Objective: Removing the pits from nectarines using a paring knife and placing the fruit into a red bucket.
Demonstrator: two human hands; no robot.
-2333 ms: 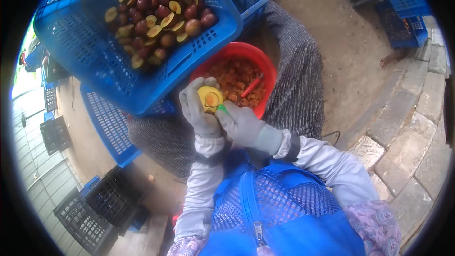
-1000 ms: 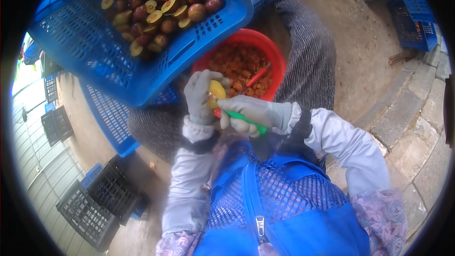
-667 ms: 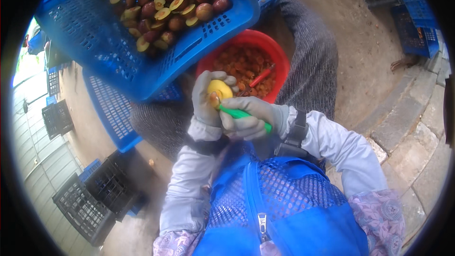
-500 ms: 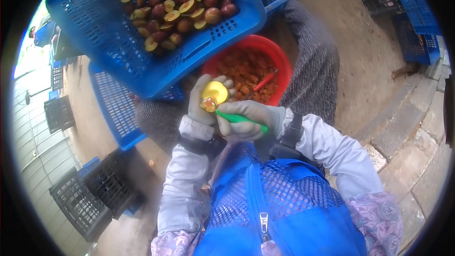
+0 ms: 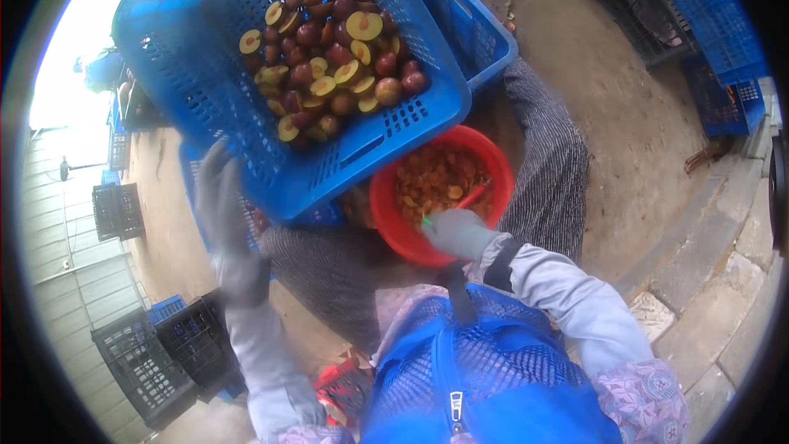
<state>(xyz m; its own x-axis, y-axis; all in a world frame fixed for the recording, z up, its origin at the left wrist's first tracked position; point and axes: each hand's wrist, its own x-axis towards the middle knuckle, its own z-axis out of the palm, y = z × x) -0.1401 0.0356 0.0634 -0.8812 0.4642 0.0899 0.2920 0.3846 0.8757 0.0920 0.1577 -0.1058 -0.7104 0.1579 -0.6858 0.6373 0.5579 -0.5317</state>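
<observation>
My right hand (image 5: pixel 462 233), in a pale glove, is closed over the near rim of a red basin (image 5: pixel 386 234). A green bit of a tool (image 5: pixel 426 222) shows at its fingers; the rest is hidden by the hand. The basin holds many orange-brown pieces (image 5: pixel 440 168) that look like fruit pits, and a red-handled tool (image 5: pixel 473 196) lies on them. My left hand (image 5: pixel 220 193), also gloved, is smeared by motion beside the left side of a big blue crate (image 5: pixel 325 189). Inside the tilted crate lie whole and halved plums (image 5: pixel 341 53), with yellow flesh.
A second blue crate (image 5: pixel 485 45) stands behind the first, and another (image 5: pixel 194 166) lies low on the left, partly behind my hand. Black crates (image 5: pixel 144 353) stand at lower left. More crates (image 5: pixel 723 25) are at far right, by a stone-block edge (image 5: pixel 690 279).
My hands have parted: the left swung out left to the crate's side, and no plum half shows in it now. My right hand moved over the basin with the green tool.
</observation>
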